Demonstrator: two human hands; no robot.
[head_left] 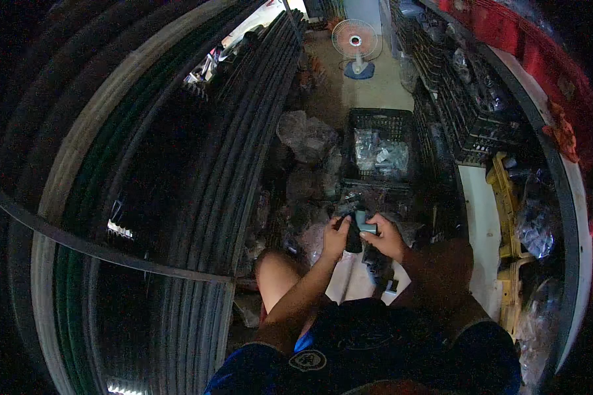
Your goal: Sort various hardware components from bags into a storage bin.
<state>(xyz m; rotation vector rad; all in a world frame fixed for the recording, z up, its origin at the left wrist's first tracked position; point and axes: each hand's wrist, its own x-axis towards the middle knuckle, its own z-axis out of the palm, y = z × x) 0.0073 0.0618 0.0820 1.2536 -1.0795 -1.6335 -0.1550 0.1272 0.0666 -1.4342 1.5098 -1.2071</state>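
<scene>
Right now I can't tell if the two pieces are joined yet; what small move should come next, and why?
Probably push the grey fitting in the right hand toward the black part in the left hand: they meet but look unseated, though it's dim.

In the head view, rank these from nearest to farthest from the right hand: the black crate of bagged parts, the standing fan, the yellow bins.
1. Black crate, straight ahead of the right hand.
2. Yellow bins, off to the right.
3. Standing fan, far back on the floor.

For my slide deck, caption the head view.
Both hands, left hand and right hand, hold a dark part before a black crate.
</scene>
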